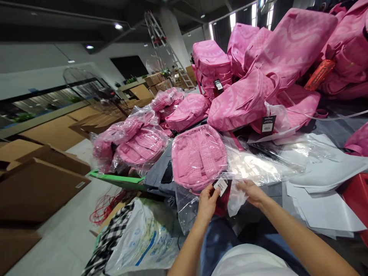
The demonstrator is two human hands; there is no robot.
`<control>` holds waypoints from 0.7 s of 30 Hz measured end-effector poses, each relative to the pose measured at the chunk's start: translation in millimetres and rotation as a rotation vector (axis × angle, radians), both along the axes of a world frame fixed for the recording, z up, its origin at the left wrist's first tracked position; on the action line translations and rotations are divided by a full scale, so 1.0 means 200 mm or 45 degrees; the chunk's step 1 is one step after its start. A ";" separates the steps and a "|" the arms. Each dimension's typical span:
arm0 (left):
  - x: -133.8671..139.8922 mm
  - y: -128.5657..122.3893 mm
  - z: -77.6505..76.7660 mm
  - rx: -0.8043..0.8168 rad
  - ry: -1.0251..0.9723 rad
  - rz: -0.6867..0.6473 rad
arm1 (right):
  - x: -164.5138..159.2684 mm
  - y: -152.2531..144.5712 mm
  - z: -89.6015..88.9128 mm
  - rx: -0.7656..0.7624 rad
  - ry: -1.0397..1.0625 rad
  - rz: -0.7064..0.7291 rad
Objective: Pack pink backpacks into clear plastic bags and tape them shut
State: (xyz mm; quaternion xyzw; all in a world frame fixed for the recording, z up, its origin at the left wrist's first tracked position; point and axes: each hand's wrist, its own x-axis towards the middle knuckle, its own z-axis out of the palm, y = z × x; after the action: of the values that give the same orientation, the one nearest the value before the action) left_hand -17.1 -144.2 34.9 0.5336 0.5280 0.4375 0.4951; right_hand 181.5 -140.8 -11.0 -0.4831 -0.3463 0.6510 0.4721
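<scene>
Apparent tag handling: the left hand (207, 201) pinched the hang tag (221, 186) at the pink backpack's (199, 153) five o'clock; the right hand (252, 192) gripped translucent plastic (236, 202); the next move probably needed steadiness.

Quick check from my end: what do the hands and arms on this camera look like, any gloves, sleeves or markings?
The left hand and right hand are both without gloves, fingers uncovered. No sleeve, watch or bracelet shows on either forearm, and I see no markings or cables on them. Between the arms, a white shirt shows.
</scene>
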 end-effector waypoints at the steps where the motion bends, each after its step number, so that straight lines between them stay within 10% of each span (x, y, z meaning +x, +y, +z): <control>1: -0.01 -0.01 -0.01 0.038 0.067 0.028 | 0.00 -0.05 -0.02 0.044 -0.068 0.029; 6: 0.03 -0.09 -0.08 0.015 0.068 0.070 | 0.06 -0.26 -0.12 0.229 -0.556 -0.013; 12: 0.20 -0.27 -0.10 0.448 0.472 -0.278 | 0.02 -0.38 -0.17 -0.175 -0.038 0.387; 17: 0.14 -0.26 -0.21 0.358 0.381 0.236 | 0.24 -0.48 -0.13 -0.285 -0.322 0.572; 21: 0.12 -0.28 -0.29 0.020 0.124 0.208 | 0.45 -0.58 0.05 -0.116 -0.894 0.626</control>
State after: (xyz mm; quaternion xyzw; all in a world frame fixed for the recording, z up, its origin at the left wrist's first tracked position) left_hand 6.5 -199.2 -22.6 0.5132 0.5897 0.4540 0.4275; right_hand 271.3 -256.4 -0.5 -0.5988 -0.5616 0.5549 0.1345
